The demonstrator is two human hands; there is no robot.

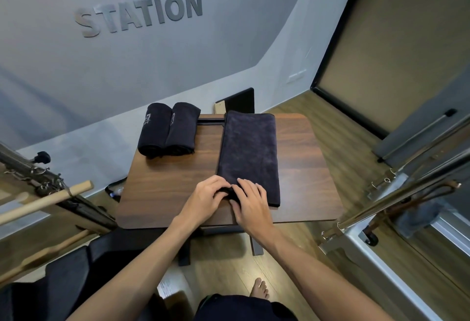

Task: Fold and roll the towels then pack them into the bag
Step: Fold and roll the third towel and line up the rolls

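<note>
Three dark towels sit on the wooden table (pixel 165 188). Two rolled towels (pixel 167 130) lie side by side at its far left corner. One folded flat towel (pixel 249 147) lies lengthwise right of centre; left hand (pixel 207 197) and right hand (pixel 250 202) curl their fingers around its near left corner.

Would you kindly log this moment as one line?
stage: starting roll | left hand, right hand: curling near edge of flat towel | two rolled towels on table | bag: unseen
</note>
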